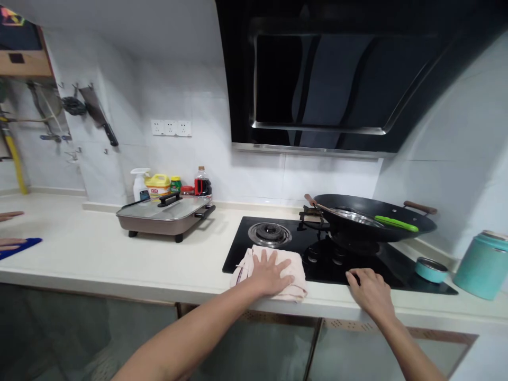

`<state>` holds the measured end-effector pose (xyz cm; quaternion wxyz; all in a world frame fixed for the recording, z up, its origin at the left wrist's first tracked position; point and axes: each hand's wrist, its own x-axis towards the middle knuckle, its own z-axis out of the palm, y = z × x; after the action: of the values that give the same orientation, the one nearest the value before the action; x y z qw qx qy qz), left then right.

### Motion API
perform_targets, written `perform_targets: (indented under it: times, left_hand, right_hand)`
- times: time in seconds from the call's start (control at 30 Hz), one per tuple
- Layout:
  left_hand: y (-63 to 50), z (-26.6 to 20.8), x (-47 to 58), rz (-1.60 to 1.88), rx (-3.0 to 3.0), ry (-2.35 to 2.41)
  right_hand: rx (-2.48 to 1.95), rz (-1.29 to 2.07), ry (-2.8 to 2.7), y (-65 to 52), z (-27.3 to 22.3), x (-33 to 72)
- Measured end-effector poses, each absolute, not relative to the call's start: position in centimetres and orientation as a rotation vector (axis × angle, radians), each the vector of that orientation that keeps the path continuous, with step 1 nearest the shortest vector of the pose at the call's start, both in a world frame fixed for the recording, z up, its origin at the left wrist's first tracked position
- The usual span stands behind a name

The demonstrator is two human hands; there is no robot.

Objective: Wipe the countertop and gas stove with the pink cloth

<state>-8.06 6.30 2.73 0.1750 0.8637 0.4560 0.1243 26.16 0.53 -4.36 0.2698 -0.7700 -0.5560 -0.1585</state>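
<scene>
My left hand (271, 274) lies flat with its fingers spread on a folded pale pink cloth (296, 263). The cloth lies over the front left edge of the black gas cooktop (238, 246) and onto the counter. Behind it is the bare left burner (270, 233). My right hand (370, 291) rests at the cooktop's front edge, fingers loosely curled in with nothing seen in them. Just beyond it are the control knobs (338, 257). A large black wok (405, 211) sits on the right burner, with a metal lid or strainer (353, 216) and a green-handled utensil (397, 223) in it.
An electric pan with a glass lid (159, 225) stands left, before several bottles (157, 182). A teal bowl (431, 271) and teal canister (482, 264) stand right. The range hood (317, 84) hangs overhead. Another person's hands (11, 242) are at far left, at a blue cloth (24, 247).
</scene>
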Motion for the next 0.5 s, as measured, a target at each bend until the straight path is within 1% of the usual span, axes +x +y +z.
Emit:
perform_targets:
  times: [0.13, 0.3, 0.5]
  left_hand:
    - [9.3, 3.5, -5.4, 0.279, 2.500, 1.298]
    - [13.7, 3.7, -1.5, 0.318, 2.527, 1.307]
    - [17.9, 3.2, 2.3, 0.254, 2.793, 1.321]
  right_hand:
    - [-2.054, -0.429, -1.539, 0.0, -4.1, 25.3]
    - [-2.030, -0.444, -1.546, -0.2, -4.1, 25.3]
    - [-1.964, -0.452, -1.532, -0.5, -4.1, 25.1]
